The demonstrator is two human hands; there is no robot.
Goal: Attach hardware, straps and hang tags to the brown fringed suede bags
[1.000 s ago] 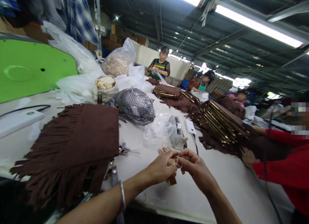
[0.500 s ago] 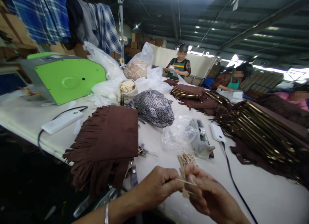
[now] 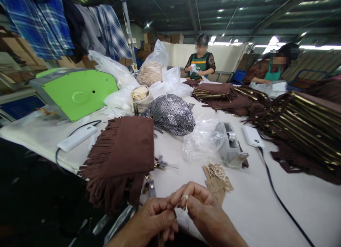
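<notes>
Two hands at work: left hand (image 3: 156, 218) and right hand (image 3: 205, 215) pinch a pale string (image 3: 185, 197) at the near edge of the white table (image 3: 255, 204) (brown tags (image 3: 214, 184) lie beyond, right); light, even tension should prevent tangles.

Left hand (image 3: 156, 218): we hold it half curled, thumb against bent fingers.
Right hand (image 3: 204, 209): we arch its forefinger down toward the thumb, pinching.
Wrists (image 3: 129, 231): ours angle inward, bringing both hands close together.
</notes>
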